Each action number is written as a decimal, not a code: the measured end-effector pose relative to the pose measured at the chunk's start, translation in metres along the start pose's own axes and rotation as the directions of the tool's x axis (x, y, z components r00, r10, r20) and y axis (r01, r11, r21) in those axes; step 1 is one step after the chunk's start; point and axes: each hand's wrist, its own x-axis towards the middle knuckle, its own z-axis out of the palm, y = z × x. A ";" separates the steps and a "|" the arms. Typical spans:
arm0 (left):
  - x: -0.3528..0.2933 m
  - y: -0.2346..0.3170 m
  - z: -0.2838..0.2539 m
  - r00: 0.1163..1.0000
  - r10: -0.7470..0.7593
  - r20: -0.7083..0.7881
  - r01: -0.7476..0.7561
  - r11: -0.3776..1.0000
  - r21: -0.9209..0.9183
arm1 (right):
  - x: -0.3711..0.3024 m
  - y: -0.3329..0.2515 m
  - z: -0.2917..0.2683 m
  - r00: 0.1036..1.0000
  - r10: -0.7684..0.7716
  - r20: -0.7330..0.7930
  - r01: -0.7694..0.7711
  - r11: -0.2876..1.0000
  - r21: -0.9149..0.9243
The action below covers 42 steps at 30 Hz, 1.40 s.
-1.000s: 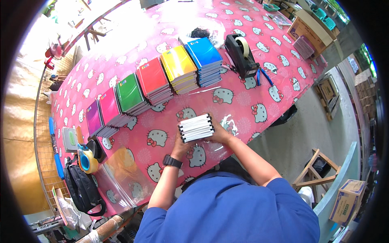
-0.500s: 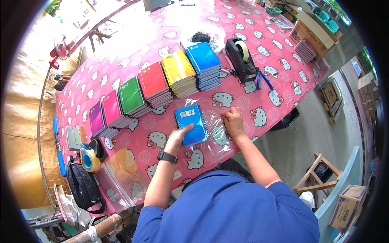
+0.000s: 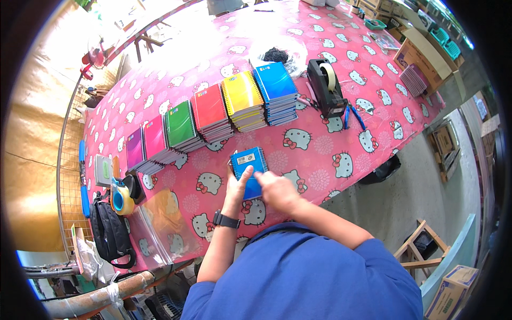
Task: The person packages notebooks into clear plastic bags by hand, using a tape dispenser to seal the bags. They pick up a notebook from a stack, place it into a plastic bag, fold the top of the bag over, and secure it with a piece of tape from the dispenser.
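A small blue spiral notebook (image 3: 253, 190) with a white label lies near the front of the table. Its left side is gripped by my left hand (image 3: 235, 188), the thumb on the cover and the other fingers mostly hidden beneath. My right hand (image 3: 281, 194) is at the notebook's right side, its fingers smeared by motion and close to the left thumb. Clear plastic is hard to make out around the notebook. Beyond it stands a row of spiral notebook stacks: purple (image 3: 136, 149), pink (image 3: 156, 140), green (image 3: 181, 126), red (image 3: 209, 108), yellow (image 3: 242, 95) and blue (image 3: 275, 82).
A black tape dispenser (image 3: 326, 90) stands right of the stacks, beside blue pens (image 3: 354, 117). At the left are a tape roll (image 3: 122, 200), a black bag (image 3: 109, 229) and clear plastic sheets (image 3: 160, 229). An open cardboard box (image 3: 421, 61) sits at the far right corner.
My right hand has moved left from the outspread clear plastic to the notebook's right side. The plastic no longer lies spread to the right. The notebook remains in my left hand.
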 end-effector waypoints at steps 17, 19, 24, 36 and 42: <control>-0.016 -0.004 -0.041 0.993 0.049 -0.104 -0.029 0.983 0.183 | 0.041 0.018 0.043 0.987 0.147 -0.063 -0.065 0.728 0.683; -0.013 -0.007 -0.042 0.991 0.029 -0.131 0.001 0.974 0.226 | 0.042 0.014 0.046 0.988 0.134 -0.075 -0.040 0.696 0.716; -0.008 -0.011 -0.023 0.984 -0.012 -0.178 0.054 0.971 0.232 | 0.042 0.021 0.044 0.995 0.095 -0.024 -0.055 0.738 0.672; -0.011 -0.042 -0.003 0.874 0.268 -0.405 -0.162 0.947 0.277 | 0.044 0.036 0.013 0.988 -0.064 0.140 -0.027 0.820 0.572; -0.005 -0.063 -0.008 0.837 0.326 -0.439 -0.166 0.916 0.365 | 0.037 0.017 0.028 0.937 -0.349 0.025 0.344 0.907 -0.242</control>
